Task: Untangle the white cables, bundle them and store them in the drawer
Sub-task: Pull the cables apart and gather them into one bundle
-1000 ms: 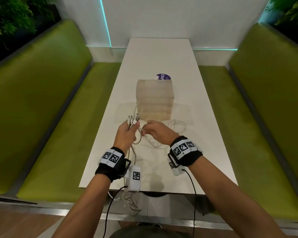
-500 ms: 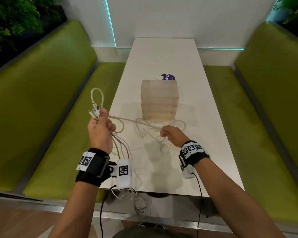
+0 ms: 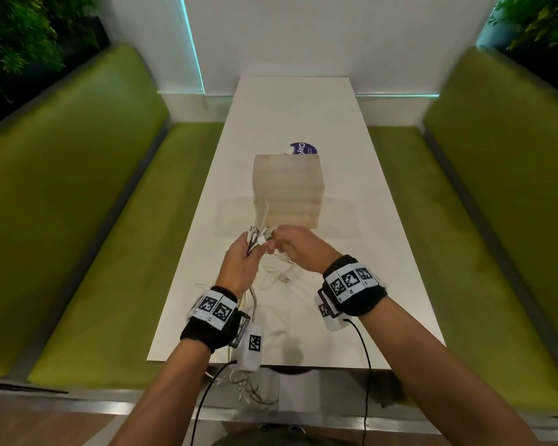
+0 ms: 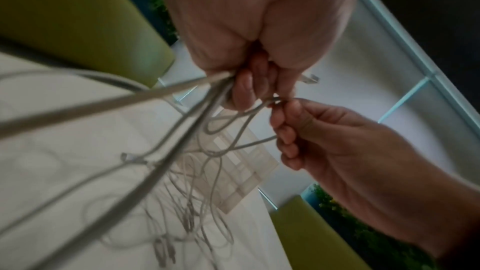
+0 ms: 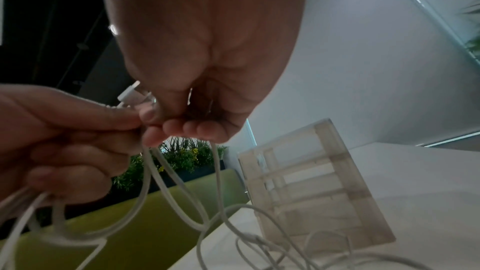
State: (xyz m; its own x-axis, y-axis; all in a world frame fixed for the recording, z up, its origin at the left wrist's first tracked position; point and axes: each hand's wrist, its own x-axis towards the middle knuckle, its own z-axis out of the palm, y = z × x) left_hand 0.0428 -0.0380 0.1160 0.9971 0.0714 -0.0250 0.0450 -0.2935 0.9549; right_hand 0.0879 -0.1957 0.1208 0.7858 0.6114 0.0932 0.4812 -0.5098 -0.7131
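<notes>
My left hand point(image 3: 242, 262) grips a bunch of white cables point(image 3: 256, 239) just below their plug ends, raised over the near half of the white table point(image 3: 297, 117). My right hand point(image 3: 290, 249) meets it from the right and pinches one cable at the plugs point(image 5: 131, 94). In the left wrist view the cables point(image 4: 166, 147) trail in loops down to the table, and my right hand point(image 4: 298, 130) holds a strand beside my left hand point(image 4: 249, 87). The translucent drawer unit point(image 3: 287, 191) stands just beyond the hands, its drawers closed point(image 5: 311, 188).
Loose cable loops point(image 3: 277, 278) lie on the table under the hands, and some ends point(image 3: 248, 391) hang over the near edge. A purple round label point(image 3: 303, 149) lies behind the drawer unit. Green benches point(image 3: 78, 220) line both sides.
My left hand, which had swung out to the left and drawn a cable taut, has come back to the middle. My right hand has risen to meet it at the plug ends.
</notes>
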